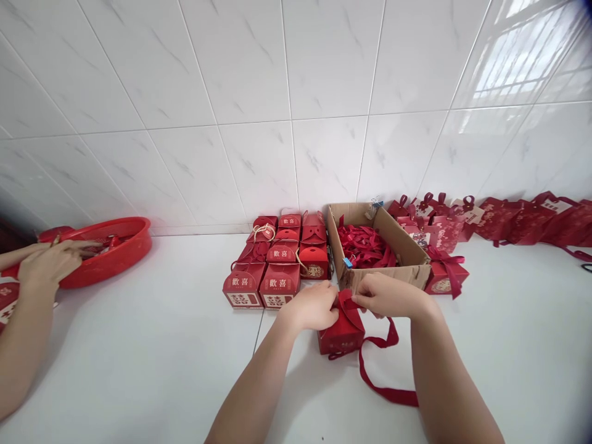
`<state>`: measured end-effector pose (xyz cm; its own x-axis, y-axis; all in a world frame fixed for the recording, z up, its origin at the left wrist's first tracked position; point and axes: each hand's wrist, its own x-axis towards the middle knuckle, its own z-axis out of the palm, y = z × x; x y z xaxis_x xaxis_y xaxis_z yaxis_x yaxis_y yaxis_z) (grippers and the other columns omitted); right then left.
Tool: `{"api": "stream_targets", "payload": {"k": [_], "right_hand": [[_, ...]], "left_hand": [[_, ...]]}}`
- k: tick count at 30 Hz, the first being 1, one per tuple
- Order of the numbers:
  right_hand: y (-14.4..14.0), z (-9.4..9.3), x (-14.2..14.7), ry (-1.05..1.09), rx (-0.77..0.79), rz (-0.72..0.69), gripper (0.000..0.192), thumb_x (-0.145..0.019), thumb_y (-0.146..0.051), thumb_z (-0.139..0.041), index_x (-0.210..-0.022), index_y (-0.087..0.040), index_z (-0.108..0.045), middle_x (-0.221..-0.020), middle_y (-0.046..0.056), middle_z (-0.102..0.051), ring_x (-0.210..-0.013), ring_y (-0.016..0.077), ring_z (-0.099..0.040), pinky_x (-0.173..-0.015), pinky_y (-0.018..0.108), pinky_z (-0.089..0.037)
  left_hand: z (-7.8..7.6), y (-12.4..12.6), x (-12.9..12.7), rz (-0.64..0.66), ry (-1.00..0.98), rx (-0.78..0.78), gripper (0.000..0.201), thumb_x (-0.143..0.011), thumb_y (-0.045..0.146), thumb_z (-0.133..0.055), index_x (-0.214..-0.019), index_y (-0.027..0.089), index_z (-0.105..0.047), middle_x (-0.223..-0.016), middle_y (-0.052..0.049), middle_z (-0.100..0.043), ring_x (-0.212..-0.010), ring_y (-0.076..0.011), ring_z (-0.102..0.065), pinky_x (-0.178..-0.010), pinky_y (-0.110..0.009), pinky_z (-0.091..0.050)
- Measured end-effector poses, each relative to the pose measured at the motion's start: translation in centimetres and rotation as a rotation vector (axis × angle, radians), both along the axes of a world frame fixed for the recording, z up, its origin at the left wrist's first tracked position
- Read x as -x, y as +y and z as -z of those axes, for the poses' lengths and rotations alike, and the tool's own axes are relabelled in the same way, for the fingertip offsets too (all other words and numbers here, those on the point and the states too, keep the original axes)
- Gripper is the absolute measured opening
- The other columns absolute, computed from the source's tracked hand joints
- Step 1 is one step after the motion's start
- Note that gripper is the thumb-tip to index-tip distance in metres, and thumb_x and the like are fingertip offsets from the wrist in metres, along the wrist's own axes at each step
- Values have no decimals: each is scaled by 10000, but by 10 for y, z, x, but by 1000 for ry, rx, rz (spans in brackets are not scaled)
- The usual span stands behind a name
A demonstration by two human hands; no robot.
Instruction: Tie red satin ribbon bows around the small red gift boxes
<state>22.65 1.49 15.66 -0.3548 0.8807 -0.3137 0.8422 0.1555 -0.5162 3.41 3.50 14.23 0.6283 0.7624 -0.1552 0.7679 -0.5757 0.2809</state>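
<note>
At nine o'clock another person's hand (49,262) reaches into a red basin (134,246); stacked red boxes (277,265) sit near twelve of the wearer's left hand (314,306). That hand's fingers pinch the top of the small red gift box (340,336), at four o'clock beneath them. The right hand (388,296) is clamped on the red ribbon (379,385), the box at its seven o'clock, a cardboard box (407,246) behind.
</note>
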Motion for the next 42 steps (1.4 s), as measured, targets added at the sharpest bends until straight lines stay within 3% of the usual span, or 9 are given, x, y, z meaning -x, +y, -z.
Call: {"api": "stream_targets", "payload": {"k": [5, 21, 38, 42], "right_hand": [[3, 4, -2, 5, 28, 6, 333, -841, -284, -425, -530, -165, -404, -552, 33, -605, -492, 113, -531, -439, 224, -347], [8, 8, 5, 1, 45, -34, 321, -829, -300, -439, -537, -177, -392, -554, 39, -611, -488, 129, -538, -448, 248, -343], [12, 14, 14, -12, -45, -62, 302, -834, -303, -460, -565, -171, -430, -586, 2, -526, -509, 105, -413, -472, 246, -285], [12, 13, 11, -11, -102, -29, 239, -841, -339, -493, -669, -174, -517, -682, 24, -576, -594, 136, -481, -521, 257, -318]], "left_hand": [[-1, 0, -4, 5, 2, -16, 117, -798, 231, -447, -815, 271, -555, -964, 35, -620, -945, -169, -577, -763, -288, -396], [-4, 1, -8, 59, 56, -25, 77, -791, 214, -475, -816, 197, -545, -957, -82, -625, -940, -255, -594, -696, -323, -477], [-7, -5, -5, 5, 28, -89, 100, -805, 145, -429, -742, 197, -486, -889, -50, -616, -769, -198, -613, -539, -269, -382], [-11, -4, -6, -34, -6, -149, 99, -797, 109, -441, -778, 196, -484, -928, -62, -603, -816, -206, -598, -588, -285, -409]]}}
